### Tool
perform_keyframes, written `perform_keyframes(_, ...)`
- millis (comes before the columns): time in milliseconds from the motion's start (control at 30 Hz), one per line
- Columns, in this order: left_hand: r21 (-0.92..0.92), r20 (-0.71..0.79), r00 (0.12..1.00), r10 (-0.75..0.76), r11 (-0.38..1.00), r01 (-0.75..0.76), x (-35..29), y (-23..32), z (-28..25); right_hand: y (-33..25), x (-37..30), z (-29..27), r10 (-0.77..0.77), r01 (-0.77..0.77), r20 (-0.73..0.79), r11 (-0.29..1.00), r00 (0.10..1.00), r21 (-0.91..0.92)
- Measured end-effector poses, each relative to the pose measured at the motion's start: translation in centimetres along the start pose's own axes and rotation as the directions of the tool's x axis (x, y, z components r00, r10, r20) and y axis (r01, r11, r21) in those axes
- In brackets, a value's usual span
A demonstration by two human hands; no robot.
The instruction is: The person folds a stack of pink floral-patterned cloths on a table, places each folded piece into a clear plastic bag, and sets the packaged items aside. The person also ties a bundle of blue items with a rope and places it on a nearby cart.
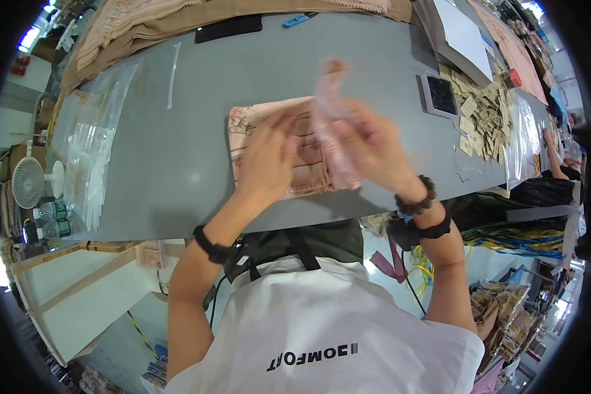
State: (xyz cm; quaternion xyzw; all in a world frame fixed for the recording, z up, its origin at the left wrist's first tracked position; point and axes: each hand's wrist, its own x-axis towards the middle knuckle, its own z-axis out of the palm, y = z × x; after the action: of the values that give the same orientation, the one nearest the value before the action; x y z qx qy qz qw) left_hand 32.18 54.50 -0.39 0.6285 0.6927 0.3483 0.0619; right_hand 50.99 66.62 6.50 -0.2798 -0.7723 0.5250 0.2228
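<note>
A patterned pink and brown cloth (245, 123), folded into a flat rectangle, lies on the grey table in front of me. My left hand (267, 159) rests on its left part with the fingers stretched out over it. Above the cloth's right side, my right hand (371, 141) grips a raised fold (328, 125) of pale pink cloth between thumb and fingers. That fold and the right fingers are smeared by motion. Whether the fold is joined to the flat part cannot be made out.
Clear plastic bags (98, 144) lie at the left. A dark phone (230, 28) and a blue cutter (299, 20) sit at the far side. On the right are an ink pad (438, 95), a heap of small tags (484, 115) and a white paper stack (456, 39).
</note>
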Motion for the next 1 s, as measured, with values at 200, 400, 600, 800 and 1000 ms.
perform_keyframes(200,-0.427,0.074,0.815,-0.574,0.721,0.546,-3.7,-3.3,-4.3,0.4,1.7,7.3,-0.299,0.305,0.329,0.952,0.896,0.033)
perform_keyframes(400,-0.415,0.037,0.863,-0.503,0.778,0.471,-4.2,-4.2,-3.8,4.3,4.6,10.0,-0.35,0.502,0.36,0.629,0.865,-0.594)
perform_keyframes(600,-0.359,-0.03,0.928,-0.371,0.871,0.336,-1.0,-5.2,-5.6,9.0,4.4,5.4,-0.322,0.334,0.179,0.533,0.93,-0.777)
perform_keyframes(800,-0.257,0.023,0.96,-0.28,0.926,0.277,4.2,-6.7,-5.8,13.1,12.0,-9.7,-0.266,-0.045,-0.156,0.379,0.951,-0.924)
perform_keyframes(1000,-0.257,-0.03,0.982,-0.184,0.951,0.171,11.7,-8.2,-4.7,12.8,24.2,-14.2,-0.387,0.034,-0.29,0.648,0.875,-0.761)
